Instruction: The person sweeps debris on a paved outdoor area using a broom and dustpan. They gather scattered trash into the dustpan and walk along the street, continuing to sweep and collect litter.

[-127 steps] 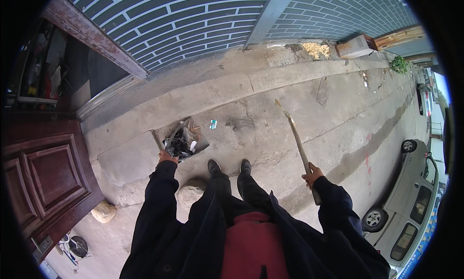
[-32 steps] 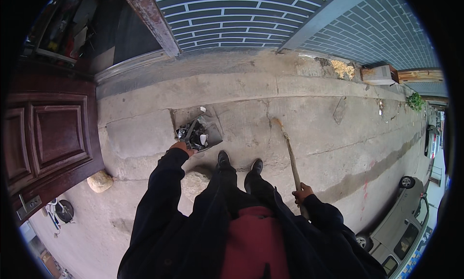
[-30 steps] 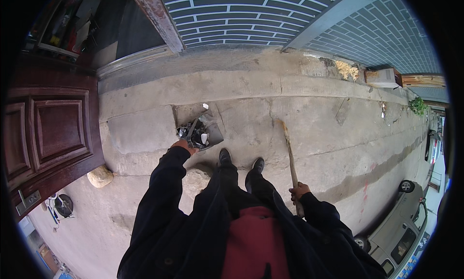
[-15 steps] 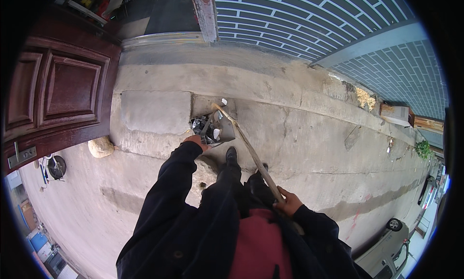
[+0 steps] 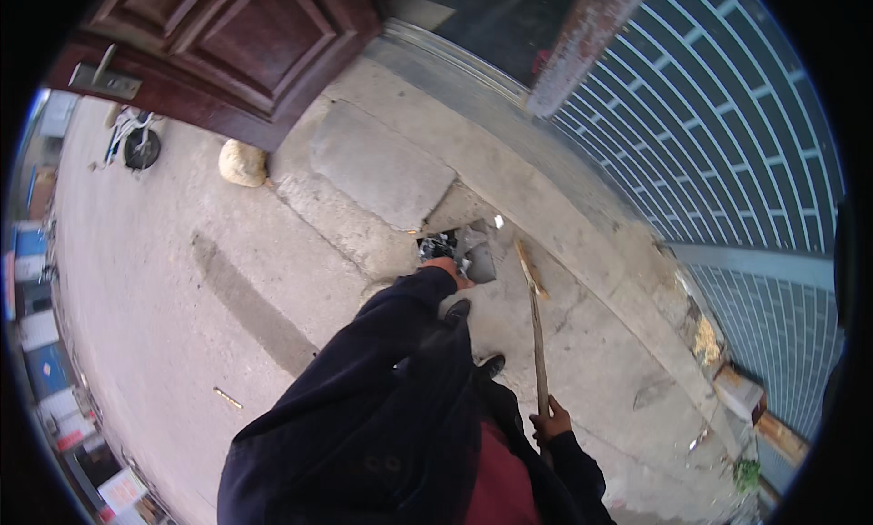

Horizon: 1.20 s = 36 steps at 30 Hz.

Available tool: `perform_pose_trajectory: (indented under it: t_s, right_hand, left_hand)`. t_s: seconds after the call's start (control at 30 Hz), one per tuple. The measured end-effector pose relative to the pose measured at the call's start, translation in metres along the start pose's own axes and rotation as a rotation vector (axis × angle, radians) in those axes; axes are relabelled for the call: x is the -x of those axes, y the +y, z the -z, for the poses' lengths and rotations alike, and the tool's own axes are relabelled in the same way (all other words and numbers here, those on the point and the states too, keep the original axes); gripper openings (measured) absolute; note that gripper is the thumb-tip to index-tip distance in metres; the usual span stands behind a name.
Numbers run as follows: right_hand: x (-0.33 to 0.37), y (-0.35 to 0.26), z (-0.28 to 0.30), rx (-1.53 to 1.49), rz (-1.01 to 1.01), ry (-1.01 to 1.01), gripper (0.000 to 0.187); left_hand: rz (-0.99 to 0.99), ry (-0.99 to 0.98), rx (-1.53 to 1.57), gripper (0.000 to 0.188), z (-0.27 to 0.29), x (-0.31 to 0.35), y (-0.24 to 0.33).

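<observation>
Near the middle, my left hand (image 5: pixel 446 269) is closed at the near side of a grey dustpan (image 5: pixel 482 267), which sits low over the concrete. Crumpled black plastic (image 5: pixel 438 245) and paler scraps lie in the pan; my hand and sleeve hide its near part. At the lower right, my right hand (image 5: pixel 551 423) wraps round the shaft of a long wooden-handled tool (image 5: pixel 536 343). The tool's short crosswise head rests on the ground to the right of the dustpan, apart from it. A small white scrap (image 5: pixel 498 221) lies just beyond the pan.
A dark red panelled door (image 5: pixel 236 43) stands open at upper left, with a pale boulder (image 5: pixel 243 163) by its lower corner. A low concrete step (image 5: pixel 582 243) runs below a blue-grey brick-patterned wall (image 5: pixel 727 98). Wooden blocks (image 5: pixel 750 402) and a green plant (image 5: pixel 747 473) are at right.
The whole view has turned. The tool's head, at the dustpan's far edge before, has shifted right, away from it. Both hands keep their holds.
</observation>
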State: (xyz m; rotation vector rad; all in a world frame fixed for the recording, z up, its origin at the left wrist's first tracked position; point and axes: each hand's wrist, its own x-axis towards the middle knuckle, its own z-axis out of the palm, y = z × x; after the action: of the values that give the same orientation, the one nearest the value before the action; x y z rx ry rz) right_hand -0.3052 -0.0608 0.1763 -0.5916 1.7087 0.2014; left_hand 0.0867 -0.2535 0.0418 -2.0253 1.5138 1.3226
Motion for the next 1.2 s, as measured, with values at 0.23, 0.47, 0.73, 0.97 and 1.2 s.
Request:
perform_pose_trajectory:
  t_s: [0.23, 0.47, 0.73, 0.97, 1.2]
  right_hand:
    - [-0.055, 0.033, 0.016, 0.133, 0.409, 0.021, 0.066]
    - [-0.107, -0.057, 0.021, 0.759, 0.562, 0.021, 0.07]
    - [-0.14, -0.131, 0.044, 1.157, 0.706, -0.107, 0.072]
    - [-0.157, -0.153, 0.088, 1.327, 0.763, -0.131, 0.076]
    - [-0.147, -0.142, 0.149, 1.443, 0.791, -0.103, 0.081]
  left_hand:
    - [-0.011, 0.132, 0.313, 0.055, -0.001, 0.063, -0.011]
    - [0.0, 0.293, 0.495, 0.067, -0.031, 0.139, -0.015]
    - [0.058, 0.5, 0.817, 0.057, -0.084, 0.214, 0.02]
    - [0.086, 0.579, 0.856, 0.049, -0.118, 0.25, 0.06]
    - [0.068, 0.55, 0.972, 0.053, -0.136, 0.298, 0.078]
